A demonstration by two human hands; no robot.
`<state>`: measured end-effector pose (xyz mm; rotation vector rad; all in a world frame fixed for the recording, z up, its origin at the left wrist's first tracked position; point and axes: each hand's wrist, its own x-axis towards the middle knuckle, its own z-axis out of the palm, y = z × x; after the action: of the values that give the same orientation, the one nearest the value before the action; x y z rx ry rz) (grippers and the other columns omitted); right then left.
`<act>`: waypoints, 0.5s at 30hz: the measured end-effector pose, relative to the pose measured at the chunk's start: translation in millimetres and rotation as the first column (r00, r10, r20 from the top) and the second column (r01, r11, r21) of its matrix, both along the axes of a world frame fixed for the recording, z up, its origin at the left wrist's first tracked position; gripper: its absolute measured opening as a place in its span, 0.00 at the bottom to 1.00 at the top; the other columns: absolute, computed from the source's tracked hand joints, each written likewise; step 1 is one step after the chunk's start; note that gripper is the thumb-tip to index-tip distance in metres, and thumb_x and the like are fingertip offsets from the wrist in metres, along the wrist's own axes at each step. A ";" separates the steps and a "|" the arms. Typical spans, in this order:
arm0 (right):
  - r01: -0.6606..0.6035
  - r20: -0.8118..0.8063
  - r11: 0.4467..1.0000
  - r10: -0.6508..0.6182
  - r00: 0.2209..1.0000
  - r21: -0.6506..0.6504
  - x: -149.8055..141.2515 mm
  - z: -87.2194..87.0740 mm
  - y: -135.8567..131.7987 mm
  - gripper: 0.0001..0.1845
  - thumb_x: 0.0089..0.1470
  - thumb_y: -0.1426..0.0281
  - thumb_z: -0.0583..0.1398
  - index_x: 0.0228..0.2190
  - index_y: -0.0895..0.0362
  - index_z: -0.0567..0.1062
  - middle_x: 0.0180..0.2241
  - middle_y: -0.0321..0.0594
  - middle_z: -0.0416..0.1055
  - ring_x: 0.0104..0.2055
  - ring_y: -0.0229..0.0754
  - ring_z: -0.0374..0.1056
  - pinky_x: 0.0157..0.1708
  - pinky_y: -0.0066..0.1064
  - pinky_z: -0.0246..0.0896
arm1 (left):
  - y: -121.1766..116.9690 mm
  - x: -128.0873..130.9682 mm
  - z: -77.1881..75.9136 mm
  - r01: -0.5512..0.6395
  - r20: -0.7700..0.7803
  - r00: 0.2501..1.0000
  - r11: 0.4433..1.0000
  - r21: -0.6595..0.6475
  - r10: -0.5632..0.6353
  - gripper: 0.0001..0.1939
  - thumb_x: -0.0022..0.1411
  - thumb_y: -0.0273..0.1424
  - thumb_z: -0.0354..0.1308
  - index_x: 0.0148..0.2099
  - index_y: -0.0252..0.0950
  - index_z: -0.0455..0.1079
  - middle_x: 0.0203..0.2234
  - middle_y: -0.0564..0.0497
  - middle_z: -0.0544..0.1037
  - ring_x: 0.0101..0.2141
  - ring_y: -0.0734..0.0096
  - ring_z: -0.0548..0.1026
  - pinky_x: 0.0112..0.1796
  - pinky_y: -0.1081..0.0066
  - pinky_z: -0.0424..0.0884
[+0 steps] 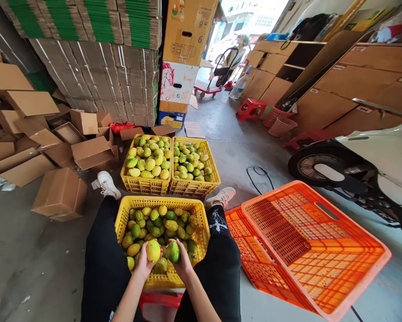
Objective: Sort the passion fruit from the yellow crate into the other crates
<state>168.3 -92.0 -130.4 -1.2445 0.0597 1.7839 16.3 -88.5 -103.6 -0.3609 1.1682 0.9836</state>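
My left hand (145,263) is closed around a yellow lemon (153,251). In my right hand (184,259) sits a green lemon (173,252), with my fingers wrapped round its side. Both hands are over the near yellow crate (205,223), which stands between my legs and holds many green and yellow lemons. Beyond it, two more yellow crates stand side by side: the left crate (146,185) is heaped with mostly yellow-green lemons, and the right crate (196,190) holds smaller-looking green and yellow ones.
Orange crates (341,223), one tilted on another, lie to my right beside a motor scooter (321,167). Open cardboard boxes (90,152) pile up at left, before stacked flat cartons (103,85). A red stool (251,108) and a hand cart (209,87) stand farther back.
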 end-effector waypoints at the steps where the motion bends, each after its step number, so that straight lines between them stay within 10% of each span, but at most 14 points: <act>1: 0.002 0.010 0.999 -0.002 1.000 -0.042 0.1 -2.0 -1.4 0.23 0.43 0.53 0.75 0.33 0.56 0.80 0.28 0.40 0.79 0.34 0.45 0.77 0.32 0.29 0.68 | -0.3 -0.4 0.9 -0.007 0.001 1.000 1.000 -0.001 0.007 0.18 0.77 0.33 0.53 0.63 0.30 0.72 0.27 0.46 0.82 0.25 0.63 0.84 0.29 0.69 0.82; 8: 0.175 0.058 0.926 -0.166 0.984 -0.335 3.2 -16.9 9.4 0.22 0.47 0.52 0.71 0.27 0.51 0.68 0.24 0.35 0.73 0.25 0.43 0.73 0.30 0.33 0.70 | 3.1 -13.2 -10.1 -0.112 0.017 0.993 0.987 -0.116 0.115 0.13 0.75 0.38 0.60 0.52 0.33 0.74 0.27 0.46 0.81 0.23 0.65 0.82 0.24 0.69 0.82; 15: 0.193 -0.004 0.973 -0.194 0.981 0.125 32.4 74.7 196.5 0.17 0.51 0.53 0.70 0.29 0.49 0.72 0.28 0.39 0.76 0.39 0.52 0.78 0.39 0.40 0.76 | 6.1 -17.4 -21.7 -0.099 -0.002 0.995 0.992 -0.075 0.099 0.06 0.73 0.33 0.61 0.45 0.36 0.72 0.29 0.46 0.83 0.26 0.67 0.84 0.28 0.71 0.84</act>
<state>200.7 104.5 -55.7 -1.1173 0.0612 1.5895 -1.1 -82.5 -125.2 -0.4832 1.1969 1.0270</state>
